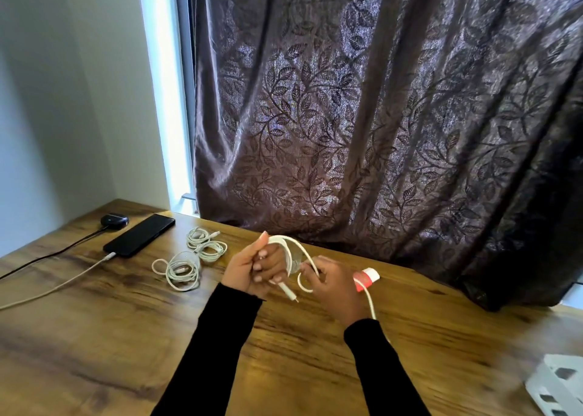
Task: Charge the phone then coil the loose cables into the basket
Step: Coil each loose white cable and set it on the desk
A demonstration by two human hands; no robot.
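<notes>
My left hand [255, 267] grips a thick white cable [295, 245] looped over its fingers, the plug end sticking out below the palm. My right hand [334, 284] pinches the same cable, whose tail runs down past my right wrist. A black phone [138, 235] lies at the back left of the wooden table [126, 336] with a white charging cable [63, 284] plugged into its near end. Loose white cables [192, 256] lie bundled beside the phone. The corner of a white basket [558, 387] shows at the bottom right.
A black earbud case [114, 219] with a black wire sits behind the phone. A red-and-white tube [366, 277] lies just behind my right hand. A dark leaf-patterned curtain [378, 116] hangs over the table's far edge.
</notes>
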